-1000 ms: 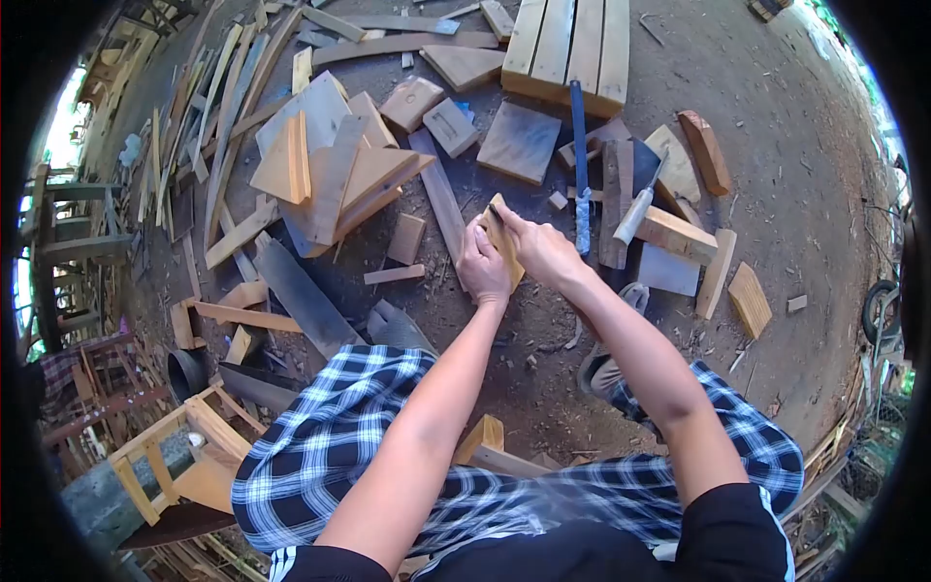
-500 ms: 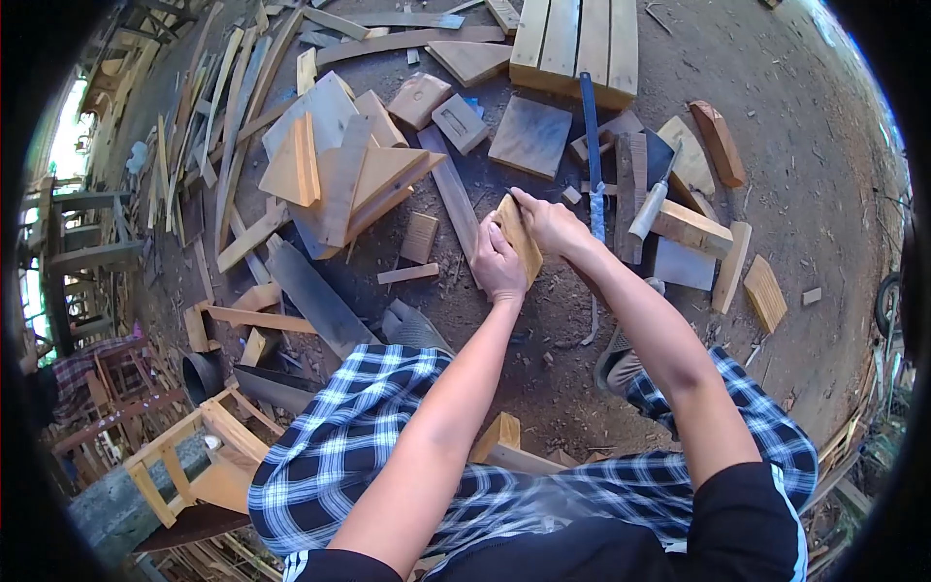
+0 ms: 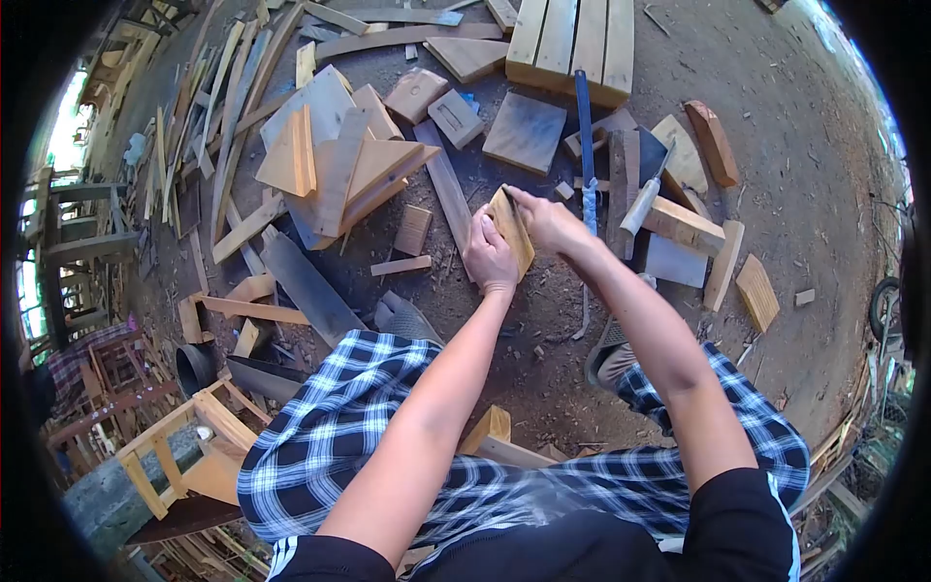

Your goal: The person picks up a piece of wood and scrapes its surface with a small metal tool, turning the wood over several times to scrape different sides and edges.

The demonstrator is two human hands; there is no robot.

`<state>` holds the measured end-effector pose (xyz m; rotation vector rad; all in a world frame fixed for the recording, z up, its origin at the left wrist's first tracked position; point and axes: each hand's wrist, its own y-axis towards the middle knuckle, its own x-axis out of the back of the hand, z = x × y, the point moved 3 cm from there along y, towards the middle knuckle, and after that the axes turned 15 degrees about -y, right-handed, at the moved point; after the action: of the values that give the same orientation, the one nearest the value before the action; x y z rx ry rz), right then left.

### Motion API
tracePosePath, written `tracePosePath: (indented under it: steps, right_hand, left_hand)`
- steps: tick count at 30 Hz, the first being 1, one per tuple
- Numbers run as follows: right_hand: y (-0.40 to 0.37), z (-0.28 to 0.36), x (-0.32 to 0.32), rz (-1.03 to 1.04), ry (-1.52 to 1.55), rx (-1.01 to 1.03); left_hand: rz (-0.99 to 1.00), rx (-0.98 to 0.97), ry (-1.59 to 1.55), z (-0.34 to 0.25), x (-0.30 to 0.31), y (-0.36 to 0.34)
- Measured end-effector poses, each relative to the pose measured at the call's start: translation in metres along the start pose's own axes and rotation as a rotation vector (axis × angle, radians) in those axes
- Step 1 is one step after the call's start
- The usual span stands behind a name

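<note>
My left hand [image 3: 491, 260] grips a small flat block of light wood [image 3: 517, 242] from its left side, thumb across the face. The block is tilted up above the dirt ground, between my knees. At its upper right edge is my right hand [image 3: 551, 223], fingers curled and the index fingertip against the block's top corner. A thin dark strip shows along that edge under the right fingers; whether it is a tool or shadow I cannot make out. Right of the hands stands a long dark blade with a wrapped handle [image 3: 590, 204], and farther right lies a chisel with a pale handle [image 3: 640, 206].
Stacked triangular wood pieces [image 3: 335, 170] lie to the left. A slatted wooden bench [image 3: 572, 44] stands ahead, with a square block [image 3: 525, 133] before it. Wooden offcuts [image 3: 684, 227] lie right. A small wooden frame [image 3: 175, 451] stands at lower left.
My right index finger has stretched out more along the block's top corner. The block and both hands have shifted only slightly; the whole view has moved a little.
</note>
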<state>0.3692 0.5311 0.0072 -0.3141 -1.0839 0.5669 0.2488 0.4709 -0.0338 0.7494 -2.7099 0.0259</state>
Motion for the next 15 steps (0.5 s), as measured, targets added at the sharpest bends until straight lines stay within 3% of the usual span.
tracePosePath:
  steps: [5,11,15]
  right_hand:
    - [-0.053,0.034,0.006,-0.06,-0.16,0.026]
    - [-0.043,0.014,-0.009,-0.114,-0.193,-0.078]
    - [-0.059,0.011,-0.011,-0.077,-0.242,-0.028]
  left_hand:
    - [-0.025,-0.012,0.012,-0.003,0.001,0.0]
    - [-0.027,-0.018,-0.019,-0.005,0.0,0.001]
    - [-0.012,0.026,-0.022,-0.006,0.001,-0.005]
